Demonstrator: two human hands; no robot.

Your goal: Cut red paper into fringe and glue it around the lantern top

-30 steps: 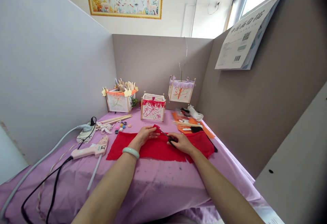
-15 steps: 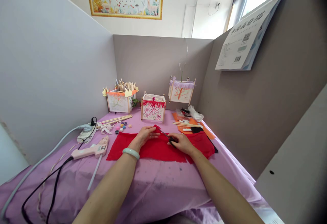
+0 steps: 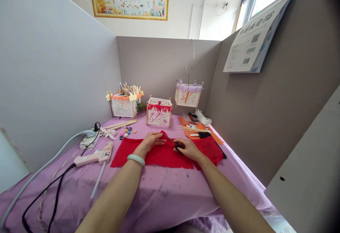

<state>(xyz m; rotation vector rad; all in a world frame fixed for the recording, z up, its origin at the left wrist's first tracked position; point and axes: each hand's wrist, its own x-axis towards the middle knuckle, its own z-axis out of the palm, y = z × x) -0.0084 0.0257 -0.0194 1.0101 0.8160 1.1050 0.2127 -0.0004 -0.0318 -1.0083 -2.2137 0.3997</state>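
L hand point(image 3: 151, 142) pinches red cloth point(image 3: 164, 133), R hand point(image 3: 190, 149) holds scissors point(image 3: 175, 144), tips prob. touching it; keep cloth taut w/ short snips.

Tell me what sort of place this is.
Likely a craft booth: a pink glue gun lies on the purple tablecloth, a flower-decorated box is near the back, and grey partitions rise around.

- Red cloth point(image 3: 170, 157) spreads wide across the tabletop point(image 3: 170, 194), mostly flat, rumpled at right, a notch breaking its near edge.
- A small red piece point(image 3: 163, 133) is pinched in the left fingers point(image 3: 158, 141).
- Dark-handled scissors point(image 3: 177, 145), gripped in the right fingers point(image 3: 185, 142), aim their blades at it.
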